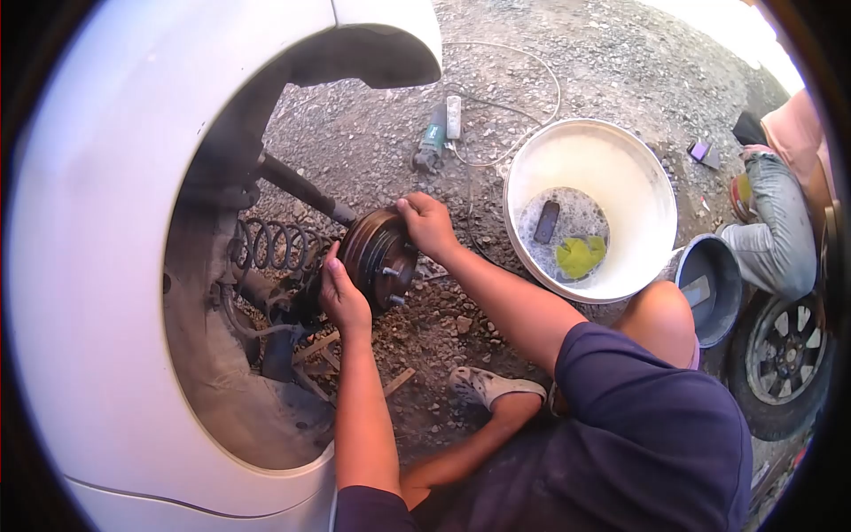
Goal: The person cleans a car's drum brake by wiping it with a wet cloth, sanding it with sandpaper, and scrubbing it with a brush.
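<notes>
A dark, rusty brake drum (377,251) with wheel studs sticking out sits in the wheel well of a white car (106,222). My left hand (345,297) grips its near left rim, thumb and fingers along the edge. On the drum's upper right side, my right hand (427,225) curls over the rim. Behind the drum are a coil spring (279,244) and a shock absorber (306,191). The fingertips of both hands are partly hidden behind the drum. Whether the drum is fully seated on the hub, I cannot tell.
A large white bucket (589,142) holds sudsy water, a dark brush-like block and a yellow-green cloth. Beside it stand a dark basin (709,288) and a wheel (784,350). An angle grinder (432,140) with its cord lies on gravel. Another person (776,222) sits at right.
</notes>
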### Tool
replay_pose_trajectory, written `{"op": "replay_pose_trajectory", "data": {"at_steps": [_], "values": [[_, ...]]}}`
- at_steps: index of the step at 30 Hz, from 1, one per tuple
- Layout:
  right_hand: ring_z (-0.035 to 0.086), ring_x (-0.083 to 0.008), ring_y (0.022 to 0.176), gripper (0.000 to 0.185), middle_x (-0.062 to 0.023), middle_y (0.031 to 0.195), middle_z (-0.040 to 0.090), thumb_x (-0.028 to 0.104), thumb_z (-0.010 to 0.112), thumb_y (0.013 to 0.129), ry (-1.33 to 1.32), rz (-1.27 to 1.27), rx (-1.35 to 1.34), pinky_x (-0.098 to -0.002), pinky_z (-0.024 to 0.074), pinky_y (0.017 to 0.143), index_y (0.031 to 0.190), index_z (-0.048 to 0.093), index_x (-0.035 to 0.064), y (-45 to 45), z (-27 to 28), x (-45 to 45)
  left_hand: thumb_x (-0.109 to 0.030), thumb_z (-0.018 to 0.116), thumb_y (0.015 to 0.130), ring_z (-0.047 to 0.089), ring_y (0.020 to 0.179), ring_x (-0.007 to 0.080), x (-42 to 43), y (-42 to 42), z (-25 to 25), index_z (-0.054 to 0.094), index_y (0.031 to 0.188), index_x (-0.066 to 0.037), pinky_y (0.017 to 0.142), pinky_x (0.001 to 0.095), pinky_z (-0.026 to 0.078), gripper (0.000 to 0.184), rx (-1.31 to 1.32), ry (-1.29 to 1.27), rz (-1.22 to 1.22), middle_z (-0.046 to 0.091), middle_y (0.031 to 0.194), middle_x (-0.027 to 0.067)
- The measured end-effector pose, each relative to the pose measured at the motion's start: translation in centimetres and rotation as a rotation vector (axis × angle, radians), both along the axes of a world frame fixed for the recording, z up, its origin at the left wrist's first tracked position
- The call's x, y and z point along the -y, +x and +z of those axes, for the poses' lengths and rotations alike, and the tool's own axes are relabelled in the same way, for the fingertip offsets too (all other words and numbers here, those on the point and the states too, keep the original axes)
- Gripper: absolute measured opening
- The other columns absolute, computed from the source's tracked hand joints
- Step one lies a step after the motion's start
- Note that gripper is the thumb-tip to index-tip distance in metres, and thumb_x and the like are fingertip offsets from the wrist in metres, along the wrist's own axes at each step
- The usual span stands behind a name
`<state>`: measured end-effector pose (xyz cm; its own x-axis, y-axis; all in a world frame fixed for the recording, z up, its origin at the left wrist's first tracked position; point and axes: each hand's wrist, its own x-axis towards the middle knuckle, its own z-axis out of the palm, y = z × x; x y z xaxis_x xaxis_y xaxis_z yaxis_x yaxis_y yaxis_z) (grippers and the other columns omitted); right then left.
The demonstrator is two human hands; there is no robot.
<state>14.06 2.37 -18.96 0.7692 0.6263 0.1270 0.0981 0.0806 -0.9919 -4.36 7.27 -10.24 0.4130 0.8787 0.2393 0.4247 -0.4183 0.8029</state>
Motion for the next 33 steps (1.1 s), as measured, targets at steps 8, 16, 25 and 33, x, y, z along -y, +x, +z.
{"op": "replay_pose_trajectory", "data": {"at_steps": [8, 16, 25, 33], "values": [[0.067, -0.0359, 0.102, 0.015, -0.0136, 0.1, 0.068, 0.02, 0.072, 0.102, 0.227, 0.065, 0.321, -0.0449, 0.0549, 0.09, 0.1, 0.077, 0.0052, -1.3, 5.2, 1.7, -0.039, 0.041, 0.121, 0.07, 0.13, 0.0328, 0.1, 0.3, -0.2, 0.07, 0.145, -0.002, 0.11, 0.0422, 0.053, 0.053, 0.024, 0.014, 0.011, 0.074, 0.141, 0.0189], [0.066, -0.0353, 0.099, 0.014, -0.0122, 0.096, 0.067, 0.018, 0.074, 0.1, 0.193, 0.108, 0.471, -0.0463, 0.0545, 0.089, 0.098, 0.078, 0.005, -2.1, 7.5, 2.2, -0.04, 0.04, 0.121, 0.065, 0.133, 0.0276, -0.1, 1.0, 0.0, 0.068, 0.146, 0.002, 0.116, 0.0413, 0.048, 0.057, 0.052, -0.054, 0.0, 0.069, 0.148, 0.0186], [0.067, -0.0359, 0.1, 0.018, -0.014, 0.097, 0.068, 0.021, 0.072, 0.101, -0.048, -0.019, -0.17, -0.0462, 0.0547, 0.087, 0.097, 0.077, 0.0043, 0.5, -0.8, -0.5, -0.04, 0.039, 0.121, 0.069, 0.128, 0.0296, -0.3, 1.0, -0.4, 0.069, 0.145, 0.001, 0.111, 0.0416, 0.053, 0.056, 0.056, 0.026, -0.008, 0.073, 0.141, 0.0201], [0.066, -0.0402, 0.088, 0.025, -0.0175, 0.089, 0.063, 0.022, 0.071, 0.103, 0.055, -0.02, 0.097, -0.0495, 0.0538, 0.082, 0.089, 0.072, 0.0015, 0.8, 0.7, 0.3, -0.041, 0.037, 0.122, 0.064, 0.134, 0.0273, -0.1, 0.6, -0.3, 0.066, 0.148, 0.002, 0.117, 0.0406, 0.049, 0.058, 0.034, -0.008, -0.005, 0.065, 0.15, 0.0175]]}}
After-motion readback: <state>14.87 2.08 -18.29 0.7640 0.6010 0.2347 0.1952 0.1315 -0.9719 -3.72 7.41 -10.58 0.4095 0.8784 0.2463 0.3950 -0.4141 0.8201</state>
